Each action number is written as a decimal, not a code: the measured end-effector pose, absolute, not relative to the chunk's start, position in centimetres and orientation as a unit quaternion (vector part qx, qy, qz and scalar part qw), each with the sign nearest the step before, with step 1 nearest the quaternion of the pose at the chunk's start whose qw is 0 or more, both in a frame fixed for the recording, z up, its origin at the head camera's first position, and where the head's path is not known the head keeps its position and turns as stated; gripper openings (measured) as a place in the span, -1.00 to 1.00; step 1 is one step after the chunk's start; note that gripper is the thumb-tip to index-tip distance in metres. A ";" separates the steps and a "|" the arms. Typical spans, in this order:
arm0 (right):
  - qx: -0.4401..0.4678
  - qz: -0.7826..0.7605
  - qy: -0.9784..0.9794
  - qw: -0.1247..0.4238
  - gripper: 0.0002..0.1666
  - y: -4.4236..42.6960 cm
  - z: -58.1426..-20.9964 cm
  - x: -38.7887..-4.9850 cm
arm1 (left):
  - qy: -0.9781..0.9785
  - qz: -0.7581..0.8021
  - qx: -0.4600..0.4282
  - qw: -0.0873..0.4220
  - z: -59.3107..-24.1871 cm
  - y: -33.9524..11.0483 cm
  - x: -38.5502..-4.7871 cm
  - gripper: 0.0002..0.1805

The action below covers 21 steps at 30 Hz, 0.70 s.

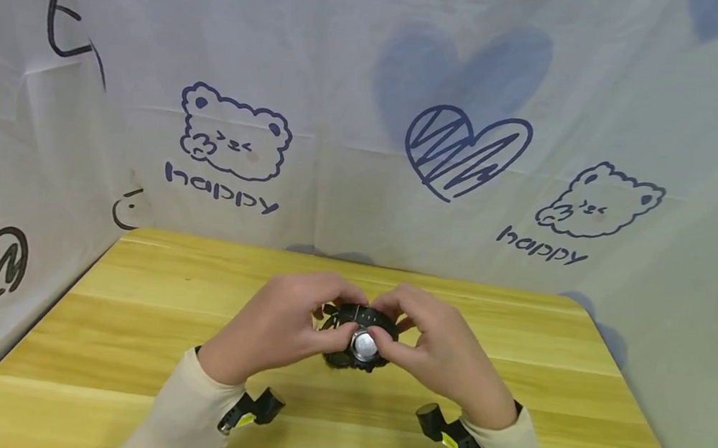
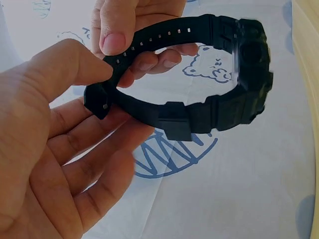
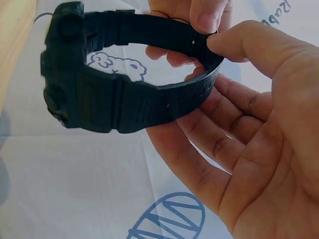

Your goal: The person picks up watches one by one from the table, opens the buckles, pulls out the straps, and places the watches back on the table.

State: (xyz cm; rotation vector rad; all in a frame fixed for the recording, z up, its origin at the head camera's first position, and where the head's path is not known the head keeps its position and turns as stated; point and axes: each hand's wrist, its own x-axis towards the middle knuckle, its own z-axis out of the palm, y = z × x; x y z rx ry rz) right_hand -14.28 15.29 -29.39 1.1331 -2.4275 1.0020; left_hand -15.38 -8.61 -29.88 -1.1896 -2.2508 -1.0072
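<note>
A black wristwatch [image 1: 366, 317] with a perforated strap is held between both hands above the table. Its strap forms a loop, and the round silver case back faces up in the head view. My left hand [image 1: 287, 322] pinches the strap near its overlapping ends, thumb on the inside and fingers behind; the strap's loose tip hangs by those fingers in the left wrist view. With thumb and fingers, my right hand [image 1: 435, 336] pinches the strap at its own side. In the right wrist view the watch case [image 3: 67, 69] points away from the palm. Fingers partly hide the buckle area.
Beneath the hands lies a wooden table [image 1: 339, 431] with a light yellow grain. A white cloth [image 1: 345, 93] with drawn hearts, bears and lettering hangs behind it and at the sides. Each wrist wears a small black camera mount [image 1: 253, 410].
</note>
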 end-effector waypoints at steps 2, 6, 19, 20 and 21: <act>0.389 0.350 -0.842 0.132 -0.80 15.3 -29.4 -14.2 | -0.806 -0.359 -0.426 0.198 -29.9 -8.5 -15.4 -0.76; 0.390 0.357 -0.842 0.107 -0.82 15.2 -29.4 -14.2 | -0.818 -0.353 -0.414 0.188 -30.0 -8.6 -15.3 -0.76; 0.370 0.350 -0.853 0.114 -0.82 15.3 -28.9 -14.1 | -0.814 -0.367 -0.410 0.187 -29.8 -8.7 -15.5 -0.72; 0.369 0.349 -0.854 0.115 -0.83 15.3 -28.9 -14.1 | -0.814 -0.367 -0.410 0.184 -29.8 -8.6 -15.5 -0.72; 0.368 0.347 -0.855 0.117 -0.83 15.4 -29.0 -14.1 | -0.815 -0.369 -0.410 0.180 -29.8 -8.6 -15.5 -0.72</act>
